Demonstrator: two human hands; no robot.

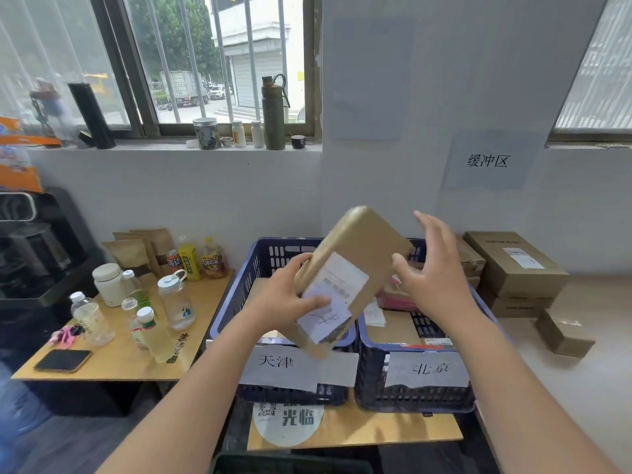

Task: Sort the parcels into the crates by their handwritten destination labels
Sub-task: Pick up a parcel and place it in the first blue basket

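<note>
While your left hand (290, 295) pinches the tilted brown parcel (352, 268) by its label edge, above the 天津 crate (239, 302), your right hand (434, 278) spread, just beside it, above the 北京 crate (478, 309).

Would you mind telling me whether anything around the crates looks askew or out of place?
Yes: one small cardboard box lies tilted on the surface right of the Beijing crate, apart from the neat stack of boxes behind it. The handwritten slip on the held parcel also sits crooked.

A parcel sorting room: labelled crates (413, 388), stacked cartons (513, 268), a wall sign (487, 161).
</note>
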